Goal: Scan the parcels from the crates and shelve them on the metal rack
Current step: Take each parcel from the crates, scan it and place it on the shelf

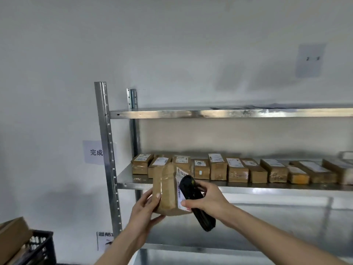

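Brown parcel (pixel 168 190) stands on end in my left hand (pixel 145 211), just before the middle shelf (pixel 133 180); my right hand (pixel 208 199) grips the scanner (pixel 196 203) against its label, nearer the row

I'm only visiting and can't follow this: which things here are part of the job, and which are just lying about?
Part of the job:
parcel in left hand
black scanner in right hand
shelved parcels
metal rack
black crate

Just there:
wall notes
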